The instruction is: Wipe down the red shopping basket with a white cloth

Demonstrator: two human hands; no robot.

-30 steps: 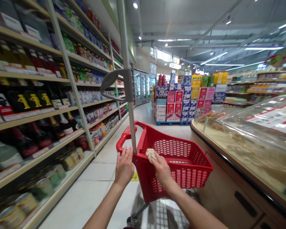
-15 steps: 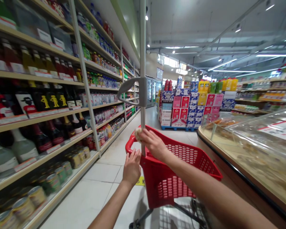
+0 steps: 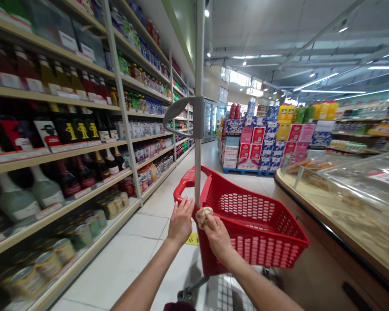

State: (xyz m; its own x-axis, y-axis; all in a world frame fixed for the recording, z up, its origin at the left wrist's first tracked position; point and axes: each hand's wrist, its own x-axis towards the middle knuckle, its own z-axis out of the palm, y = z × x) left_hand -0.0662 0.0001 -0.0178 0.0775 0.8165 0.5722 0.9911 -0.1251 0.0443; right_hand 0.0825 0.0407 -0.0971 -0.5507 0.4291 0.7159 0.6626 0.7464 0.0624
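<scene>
The place is a supermarket aisle with pale floor tiles (image 3: 126, 259), and the red cart (image 3: 262, 231) stands in the middle of my view, so I tell all places from it. To the left of the cart runs the tall shelf (image 3: 122, 95), which carries bottles (image 3: 82, 129) and, at its lowest level, cans (image 3: 50, 261). To its right there is a curved counter (image 3: 324, 246) with clear covers, and beyond the cart stand stacked boxes (image 3: 250, 147). From the near end of the cart rises a grey pole (image 3: 199, 56), bearing a grey loop (image 3: 199, 116). I see the right hand (image 3: 218, 235) pinching a crumpled cloth (image 3: 203, 216) between the fingers, and this cloth lies against the cart's near end, just beside the foot of the pole. The left hand (image 3: 180, 220) rests with rather straight fingers at the cart's red handle (image 3: 181, 183); its underside is hidden, so I cannot tell whether it really grips. A yellow sticker (image 3: 192, 239) shows on the floor beside the cart.
</scene>
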